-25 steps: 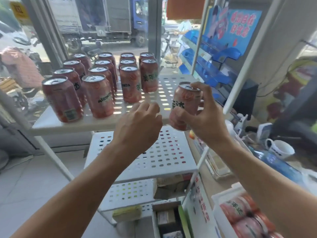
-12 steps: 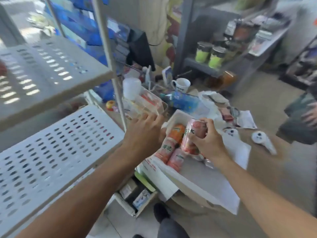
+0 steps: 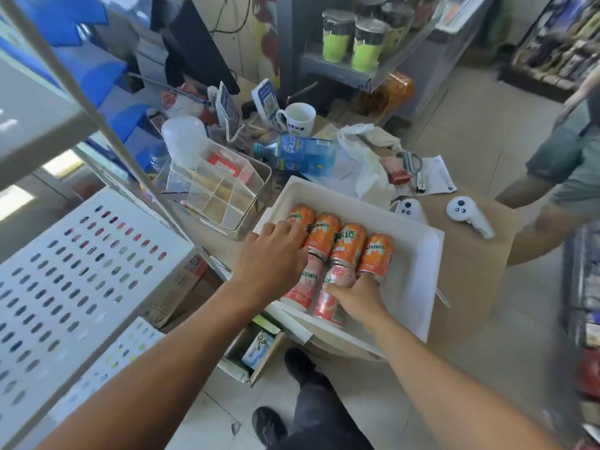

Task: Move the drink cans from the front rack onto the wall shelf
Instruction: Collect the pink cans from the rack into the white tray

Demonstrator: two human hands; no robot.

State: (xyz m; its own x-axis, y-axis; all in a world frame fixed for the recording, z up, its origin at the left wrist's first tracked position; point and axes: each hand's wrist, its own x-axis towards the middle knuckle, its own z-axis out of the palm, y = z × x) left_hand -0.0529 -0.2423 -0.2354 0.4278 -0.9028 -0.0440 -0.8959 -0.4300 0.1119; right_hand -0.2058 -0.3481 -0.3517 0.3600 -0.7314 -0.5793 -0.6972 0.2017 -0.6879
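Observation:
A white tray (image 3: pixel 418 271) on the counter holds several orange cans (image 3: pixel 347 243) lying in a row, with pink cans in front of them. My right hand (image 3: pixel 357 295) grips a pink can (image 3: pixel 331 298) that lies in the tray's front row. Beside it lies another pink can (image 3: pixel 303 287). My left hand (image 3: pixel 271 259) rests with relaxed fingers on the leftmost cans, partly hiding them. The white perforated rack (image 3: pixel 81 271) stands at the left; its can-bearing top shelf is out of view.
A clear divided organizer (image 3: pixel 224 190), a blue bottle (image 3: pixel 298 154) and a white mug (image 3: pixel 297 118) crowd the counter behind the tray. Two white controllers (image 3: pixel 467 216) lie to the right. Another person (image 3: pixel 565 170) stands at the right edge. Boxes sit on the floor below.
The view swung from the rack to the counter. My right hand carried the pink can down and laid it in the tray's front row; my left hand came onto the cans.

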